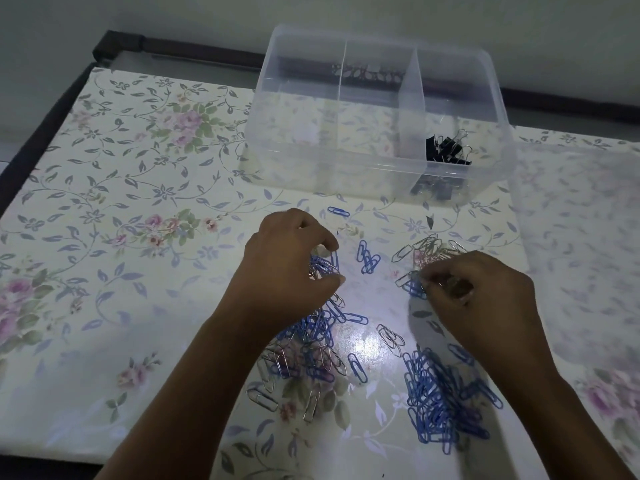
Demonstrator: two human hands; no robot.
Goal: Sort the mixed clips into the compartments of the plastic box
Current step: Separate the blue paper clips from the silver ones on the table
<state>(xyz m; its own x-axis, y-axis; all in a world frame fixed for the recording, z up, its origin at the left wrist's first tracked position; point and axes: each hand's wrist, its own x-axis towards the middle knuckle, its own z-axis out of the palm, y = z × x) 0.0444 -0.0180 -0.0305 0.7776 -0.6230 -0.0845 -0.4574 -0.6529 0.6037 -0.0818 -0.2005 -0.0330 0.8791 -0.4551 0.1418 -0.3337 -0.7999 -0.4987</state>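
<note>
left hand [287,268]: blue clips [323,266] are gripped.
right hand [485,292]: silver clips [437,258] are pinched.
box [298,98]: set beyond both hands at the table [138,168] far edge, long axis crosswise; empty compartments nearer the left hand.

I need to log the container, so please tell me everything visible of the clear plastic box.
The clear plastic rectangular box has rounded corners, no lid on it, and two dividers making three compartments. It stands upright on the floral tablecloth, beyond the left hand and the right hand, neither touching it. Only the right compartment holds anything: black metal binder clips.
</note>
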